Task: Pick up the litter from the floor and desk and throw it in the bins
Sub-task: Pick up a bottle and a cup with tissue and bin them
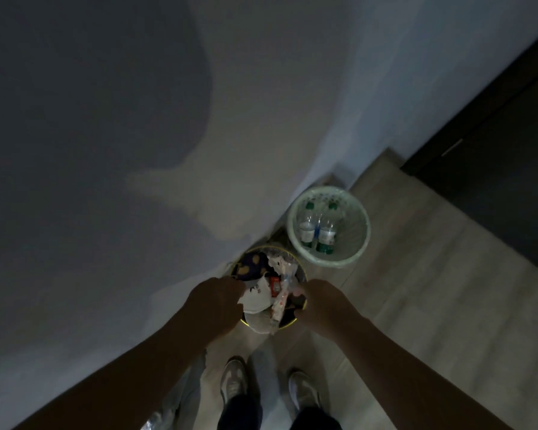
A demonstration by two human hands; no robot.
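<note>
Litter sits in the near bin [293, 320], yellow rim, against the wall: white paper [257, 297], red packet [274, 287], crumpled clear wrapper [279, 305], purple bag [251, 264] with yellow blobs. Our hands are apart over it. The left hand [218, 302] pinches the paper's edge. The right hand [320, 305] is curled next to the wrapper, grip unclear in the dim light. The far bin [330, 263], white liner, holds green-capped bottles [319, 228]. Labels are white and green, text unreadable.

Dark trousers [242, 412], pale grey trainers [234, 380], forearms [156, 364] bare down to left hand [213, 301] and right hand [322, 304]
</note>
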